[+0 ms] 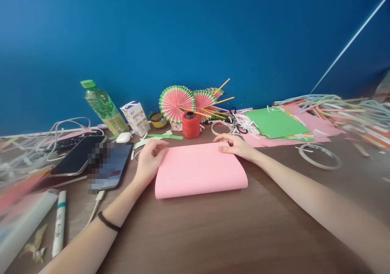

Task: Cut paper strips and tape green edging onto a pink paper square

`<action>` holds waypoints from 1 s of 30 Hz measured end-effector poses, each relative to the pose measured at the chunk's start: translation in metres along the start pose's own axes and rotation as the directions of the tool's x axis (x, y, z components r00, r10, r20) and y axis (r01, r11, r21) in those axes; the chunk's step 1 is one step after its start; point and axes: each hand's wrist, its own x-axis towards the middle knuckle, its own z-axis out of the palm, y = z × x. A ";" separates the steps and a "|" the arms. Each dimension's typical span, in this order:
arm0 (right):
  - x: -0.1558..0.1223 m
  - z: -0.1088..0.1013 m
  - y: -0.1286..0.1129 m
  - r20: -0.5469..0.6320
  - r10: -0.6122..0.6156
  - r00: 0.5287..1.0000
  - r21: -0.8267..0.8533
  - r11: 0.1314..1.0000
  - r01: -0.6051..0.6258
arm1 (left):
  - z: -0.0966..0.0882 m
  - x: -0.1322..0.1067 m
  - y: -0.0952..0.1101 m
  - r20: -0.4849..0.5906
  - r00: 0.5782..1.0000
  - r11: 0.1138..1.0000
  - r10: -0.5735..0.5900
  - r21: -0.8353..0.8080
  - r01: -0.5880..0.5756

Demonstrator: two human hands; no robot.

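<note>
Gripping the paper (201, 170) by its far edge, fingers of the left hand (148, 160) and right hand (239, 146) included, probably keeping the layers aligned while resting the rounded bend near on the desk (213, 233).

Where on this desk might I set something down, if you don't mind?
Bare desk: between the forearms, nearer you than the pink paper; also between the right forearm and rightmost tape roll. Crowded: the left side, with phones and cables, and along the blue wall.
</note>
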 end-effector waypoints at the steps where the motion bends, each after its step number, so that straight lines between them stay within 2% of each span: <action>1: 0.000 0.000 0.000 0.003 0.019 1.000 0.011 1.000 -0.019 | 0.000 0.000 0.000 -0.001 1.000 0.999 -0.024 -0.030 0.024; 3: 0.001 -0.001 0.003 -0.022 0.025 0.999 -0.002 1.000 -0.025 | 0.002 0.000 0.000 0.015 0.996 0.985 -0.093 -0.147 0.095; 5: 0.002 -0.001 0.006 -0.074 -0.002 0.997 -0.049 0.999 -0.002 | 0.002 0.000 -0.001 0.088 0.979 0.929 -0.185 -0.308 0.203; 7: 0.002 -0.001 0.009 -0.125 -0.037 0.992 -0.086 0.996 0.027 | 0.002 0.001 -0.002 0.200 0.942 0.840 -0.269 -0.429 0.331; 10: 0.002 -0.002 0.013 -0.163 -0.072 0.984 -0.109 0.993 0.054 | 0.001 0.001 -0.003 0.345 0.881 0.754 -0.325 -0.468 0.461; 12: 0.002 -0.002 0.014 -0.179 -0.081 0.981 -0.114 0.992 0.061 | 0.001 0.001 -0.004 0.378 0.867 0.740 -0.326 -0.468 0.483; 18: 0.001 -0.001 0.010 -0.191 -0.046 0.981 -0.082 0.996 0.031 | 0.001 0.001 -0.008 0.372 0.880 0.766 -0.294 -0.458 0.450; 22: 0.000 -0.001 0.008 -0.187 -0.017 0.982 -0.060 0.998 0.006 | 0.001 0.001 -0.009 0.389 0.879 0.748 -0.277 -0.486 0.451; 26: 0.001 -0.001 0.009 -0.174 -0.008 0.985 -0.034 0.999 0.002 | 0.001 0.001 -0.007 0.379 0.875 0.712 -0.301 -0.521 0.471; 30: 0.001 -0.001 0.011 -0.172 0.005 0.985 -0.014 1.000 -0.008 | 0.002 0.002 -0.005 0.362 0.873 0.712 -0.328 -0.512 0.480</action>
